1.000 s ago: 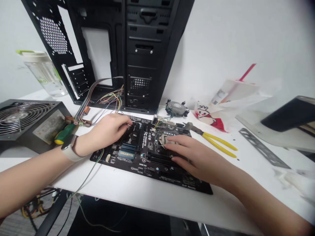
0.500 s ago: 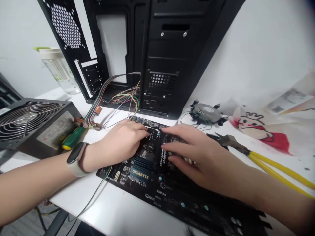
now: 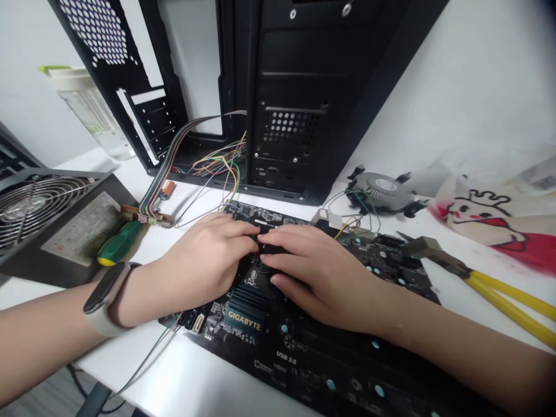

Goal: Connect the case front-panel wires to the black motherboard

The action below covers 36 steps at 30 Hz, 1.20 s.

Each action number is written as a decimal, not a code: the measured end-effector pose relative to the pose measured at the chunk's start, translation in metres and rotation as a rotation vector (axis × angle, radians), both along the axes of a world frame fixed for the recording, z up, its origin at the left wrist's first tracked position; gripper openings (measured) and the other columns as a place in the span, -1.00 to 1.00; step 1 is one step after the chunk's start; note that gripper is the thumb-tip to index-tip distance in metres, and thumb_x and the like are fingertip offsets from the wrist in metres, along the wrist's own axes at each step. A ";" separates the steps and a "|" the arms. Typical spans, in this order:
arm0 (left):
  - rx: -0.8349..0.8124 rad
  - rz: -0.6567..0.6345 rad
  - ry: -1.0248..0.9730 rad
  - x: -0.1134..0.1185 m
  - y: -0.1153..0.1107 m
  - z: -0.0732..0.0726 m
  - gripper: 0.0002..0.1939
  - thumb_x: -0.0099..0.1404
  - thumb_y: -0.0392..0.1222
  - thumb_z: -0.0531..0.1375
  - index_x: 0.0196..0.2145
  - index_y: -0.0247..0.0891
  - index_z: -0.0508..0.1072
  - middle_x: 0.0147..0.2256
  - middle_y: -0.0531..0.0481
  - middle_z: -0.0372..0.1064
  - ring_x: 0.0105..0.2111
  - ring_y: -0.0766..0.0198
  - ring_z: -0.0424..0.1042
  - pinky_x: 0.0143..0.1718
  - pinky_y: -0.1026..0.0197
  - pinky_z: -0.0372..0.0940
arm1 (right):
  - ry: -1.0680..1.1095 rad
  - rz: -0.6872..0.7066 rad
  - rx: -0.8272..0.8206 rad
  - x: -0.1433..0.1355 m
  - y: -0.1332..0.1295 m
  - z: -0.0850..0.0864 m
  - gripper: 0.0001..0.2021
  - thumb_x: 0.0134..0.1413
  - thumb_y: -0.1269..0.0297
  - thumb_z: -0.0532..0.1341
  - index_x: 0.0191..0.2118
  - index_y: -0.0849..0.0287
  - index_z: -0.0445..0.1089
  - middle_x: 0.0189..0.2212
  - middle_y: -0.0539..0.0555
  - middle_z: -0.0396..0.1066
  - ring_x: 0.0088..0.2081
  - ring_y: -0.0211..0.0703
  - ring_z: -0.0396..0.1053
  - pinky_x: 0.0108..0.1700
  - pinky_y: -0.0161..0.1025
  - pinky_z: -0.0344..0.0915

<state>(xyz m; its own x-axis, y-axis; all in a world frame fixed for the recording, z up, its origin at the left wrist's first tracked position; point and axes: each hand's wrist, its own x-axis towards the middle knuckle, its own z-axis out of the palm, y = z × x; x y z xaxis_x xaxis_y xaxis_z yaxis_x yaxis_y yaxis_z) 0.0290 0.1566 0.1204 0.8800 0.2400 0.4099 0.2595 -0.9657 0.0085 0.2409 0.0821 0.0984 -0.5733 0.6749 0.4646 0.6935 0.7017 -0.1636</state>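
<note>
A black Gigabyte motherboard [image 3: 313,359] lies flat on the white table, a dark blue heatsink [image 3: 245,313] on its near left part. My left hand [image 3: 208,252] rests over the board's left side with its fingers bent and together. Its thumb is hidden, and whatever the fingertips may grip cannot be made out. From the right, my right hand [image 3: 324,275] reaches across the board with fingers stretched and a little apart. Its fingertips are beside those of the left hand, over a round part just above the heatsink, which they partly cover.
An open black computer case [image 3: 295,87] stands behind the board, with loose coloured wires [image 3: 221,165]. Left are a power supply [image 3: 65,226], a green screwdriver [image 3: 119,243] and a clear bottle [image 3: 93,116]. Right are a CPU cooler [image 3: 382,194], yellow-handled pliers [image 3: 499,295] and a printed bag [image 3: 490,214].
My right hand has moved left over the board until its fingertips are beside the left hand's. The left hand stays near the same spot. The view has shifted slightly.
</note>
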 end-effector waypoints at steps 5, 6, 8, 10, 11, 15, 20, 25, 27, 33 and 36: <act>0.025 0.027 0.031 -0.003 -0.010 0.005 -0.63 0.28 -0.42 -0.04 -0.25 -0.34 0.57 -0.07 -0.21 0.55 -0.19 0.02 0.56 -0.09 -0.10 0.46 | 0.021 0.007 -0.037 0.000 0.000 0.001 -0.74 0.28 0.28 0.07 -0.14 0.25 0.49 -0.02 0.18 0.48 0.05 0.08 0.40 0.07 0.11 0.37; 0.024 0.030 0.034 -0.003 -0.012 0.005 -0.64 0.28 -0.42 -0.03 -0.26 -0.33 0.57 -0.07 -0.21 0.55 -0.19 0.02 0.56 -0.08 -0.12 0.46 | 0.021 0.009 -0.045 0.000 0.000 0.001 -0.74 0.28 0.28 0.07 -0.14 0.26 0.48 -0.02 0.19 0.48 0.05 0.08 0.40 0.07 0.12 0.37; 0.017 0.039 0.033 -0.003 -0.013 0.004 -0.65 0.27 -0.42 -0.03 -0.28 -0.33 0.57 -0.07 -0.21 0.55 -0.19 0.03 0.57 -0.06 -0.14 0.46 | 0.015 0.011 -0.060 0.000 0.000 0.001 -0.73 0.28 0.28 0.06 -0.14 0.27 0.47 -0.02 0.20 0.48 0.05 0.09 0.40 0.07 0.13 0.36; 0.011 0.046 0.018 -0.003 -0.014 0.003 -0.66 0.27 -0.42 -0.02 -0.29 -0.34 0.56 -0.10 -0.21 0.56 -0.21 0.03 0.57 -0.05 -0.15 0.46 | 0.007 0.011 -0.071 0.000 0.000 0.002 -0.74 0.28 0.28 0.06 -0.14 0.27 0.46 -0.02 0.20 0.47 0.05 0.09 0.39 0.06 0.13 0.36; 0.012 0.046 0.010 -0.002 -0.014 0.003 -0.67 0.27 -0.42 -0.01 -0.30 -0.35 0.56 -0.10 -0.21 0.56 -0.21 0.03 0.57 -0.04 -0.16 0.45 | 0.003 0.008 -0.074 0.000 0.000 0.002 -0.75 0.27 0.28 0.06 -0.14 0.27 0.45 -0.01 0.20 0.46 0.06 0.09 0.39 0.07 0.13 0.35; 0.031 0.032 -0.002 -0.001 -0.014 0.001 -0.68 0.27 -0.43 -0.01 -0.31 -0.35 0.56 -0.14 -0.21 0.57 -0.23 0.02 0.56 -0.11 -0.12 0.47 | -0.004 0.000 -0.066 -0.002 0.000 0.002 -0.76 0.25 0.31 0.07 -0.15 0.29 0.44 -0.02 0.22 0.46 0.06 0.10 0.38 0.08 0.12 0.34; 0.043 0.014 -0.004 -0.001 -0.014 -0.001 -0.64 0.27 -0.44 -0.04 -0.31 -0.35 0.56 -0.15 -0.21 0.56 -0.29 0.03 0.54 -0.23 -0.05 0.46 | -0.012 -0.012 -0.056 -0.003 0.000 0.001 -0.75 0.24 0.32 0.07 -0.16 0.32 0.45 -0.02 0.23 0.46 0.07 0.12 0.38 0.08 0.12 0.34; 0.030 0.013 -0.003 0.000 -0.014 -0.002 -0.64 0.25 -0.45 -0.03 -0.29 -0.35 0.57 -0.14 -0.20 0.56 -0.27 0.02 0.54 -0.19 -0.07 0.45 | -0.024 -0.020 -0.035 -0.003 -0.001 0.000 -0.74 0.24 0.31 0.08 -0.14 0.33 0.47 -0.03 0.24 0.46 0.05 0.11 0.38 0.09 0.11 0.35; 0.028 0.009 -0.006 0.000 -0.014 -0.002 -0.64 0.24 -0.45 -0.03 -0.29 -0.35 0.57 -0.13 -0.20 0.56 -0.27 0.02 0.54 -0.18 -0.08 0.46 | -0.020 -0.022 -0.028 -0.003 -0.001 0.000 -0.74 0.24 0.31 0.08 -0.14 0.33 0.47 -0.04 0.24 0.47 0.05 0.10 0.39 0.09 0.09 0.35; -0.012 0.015 -0.016 -0.001 -0.014 -0.003 -0.65 0.26 -0.44 -0.03 -0.30 -0.34 0.56 -0.13 -0.19 0.57 -0.24 0.03 0.56 -0.15 -0.11 0.46 | -0.017 -0.013 -0.033 -0.003 -0.001 0.002 -0.74 0.24 0.32 0.08 -0.16 0.34 0.47 -0.06 0.24 0.47 0.04 0.10 0.39 0.08 0.09 0.36; -0.033 0.044 -0.024 -0.002 -0.015 -0.002 -0.65 0.23 -0.43 -0.03 -0.30 -0.32 0.56 -0.13 -0.18 0.57 -0.21 0.04 0.58 -0.03 -0.21 0.43 | -0.018 -0.014 -0.038 -0.003 -0.001 0.002 -0.75 0.23 0.32 0.08 -0.16 0.34 0.47 -0.05 0.24 0.47 0.05 0.12 0.39 0.08 0.10 0.36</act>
